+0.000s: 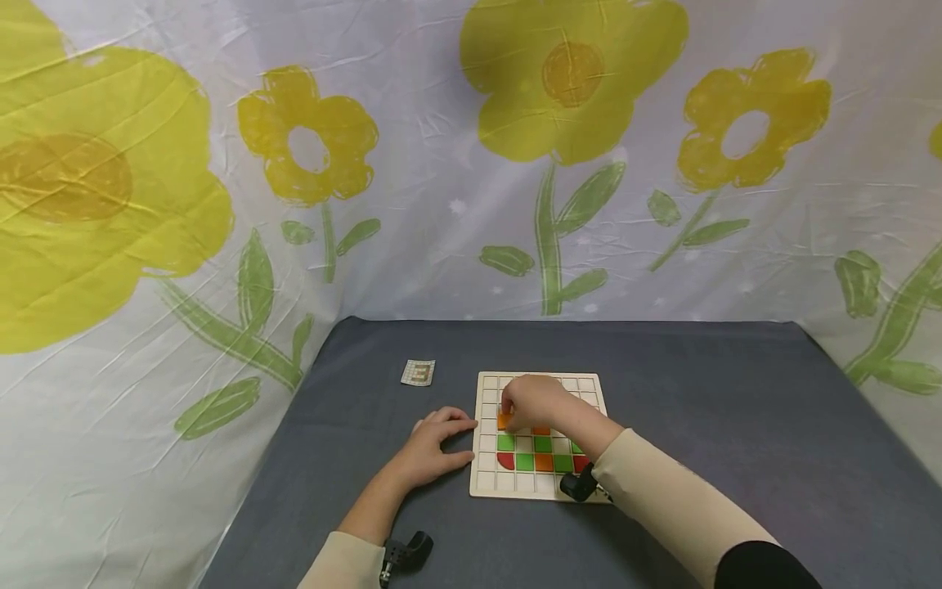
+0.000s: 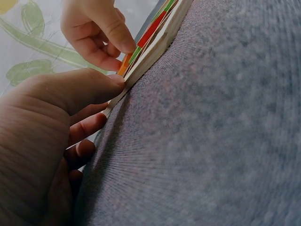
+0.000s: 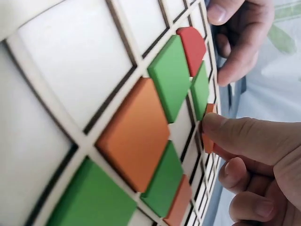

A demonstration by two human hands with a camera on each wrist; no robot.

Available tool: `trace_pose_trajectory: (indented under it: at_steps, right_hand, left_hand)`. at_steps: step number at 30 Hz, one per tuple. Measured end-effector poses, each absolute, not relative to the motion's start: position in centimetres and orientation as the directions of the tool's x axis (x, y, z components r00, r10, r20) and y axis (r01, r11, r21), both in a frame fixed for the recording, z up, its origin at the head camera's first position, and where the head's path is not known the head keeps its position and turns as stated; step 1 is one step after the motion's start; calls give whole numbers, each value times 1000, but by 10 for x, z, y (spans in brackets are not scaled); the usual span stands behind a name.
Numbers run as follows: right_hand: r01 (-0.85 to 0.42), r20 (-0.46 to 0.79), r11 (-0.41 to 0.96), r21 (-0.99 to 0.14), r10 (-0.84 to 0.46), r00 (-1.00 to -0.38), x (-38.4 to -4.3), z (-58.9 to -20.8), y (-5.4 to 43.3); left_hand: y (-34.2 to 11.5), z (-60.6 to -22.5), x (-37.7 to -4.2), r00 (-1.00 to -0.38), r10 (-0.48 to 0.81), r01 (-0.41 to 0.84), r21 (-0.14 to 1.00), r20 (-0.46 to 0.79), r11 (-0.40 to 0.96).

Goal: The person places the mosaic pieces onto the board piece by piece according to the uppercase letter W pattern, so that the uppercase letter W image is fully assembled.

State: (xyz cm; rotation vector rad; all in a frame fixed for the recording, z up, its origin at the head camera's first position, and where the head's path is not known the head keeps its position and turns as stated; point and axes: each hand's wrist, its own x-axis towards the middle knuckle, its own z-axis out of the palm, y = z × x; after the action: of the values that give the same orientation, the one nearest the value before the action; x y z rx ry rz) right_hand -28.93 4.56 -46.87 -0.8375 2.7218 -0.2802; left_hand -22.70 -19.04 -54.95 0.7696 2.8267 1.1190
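Note:
On the table lies a pale wooden grid board (image 1: pixel 486 483) with square cells. My right hand (image 1: pixel 540 401) reaches over its upper left part and pinches an orange square tile (image 3: pixel 209 141) between thumb and finger, at a cell beyond the green tile (image 3: pixel 200 84). At the board's left edge my left hand (image 1: pixel 432 450) rests with spread fingers, thumb and fingertips touching the rim. Nearer rows hold a red rounded-corner tile (image 1: pixel 506 461), an orange tile (image 1: pixel 544 462) and several green tiles (image 1: pixel 525 462). The right hand and forearm hide some cells.
A small card (image 1: pixel 419 373) with a brownish pattern on a grid lies beyond the board to the left. The dark grey cloth (image 1: pixel 699 393) covers the table, and a flower-printed curtain (image 1: pixel 427 204) hangs behind and at the sides.

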Motion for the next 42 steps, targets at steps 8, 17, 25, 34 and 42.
trace_pose_trajectory:
  at_steps: [8, 17, 25, 34, 42]
  right_hand:
    - [-511, -170, 802, -308, -576, -800, -292, -475, 48]
    - [-500, -168, 813, -298, -560, -811, -290, -478, 47]
    - [-496, -155, 811, -309, -558, -815, -288, -478, 50]
    - [-470, -131, 807, -357, -542, -830, -283, -470, 66]
    - [-451, -92, 801, -394, -523, -847, -271, -461, 83]
  left_hand:
    - [-190, -551, -228, -879, 445, 443, 638, 172, 629]
    - [-190, -551, -228, -882, 442, 436, 638, 165, 634]
    - [-190, -551, -228, -882, 441, 438, 640, 168, 632]
    - [-191, -551, -228, -881, 444, 438, 643, 166, 629]
    - [-190, -550, -227, -881, 444, 437, 643, 164, 630]
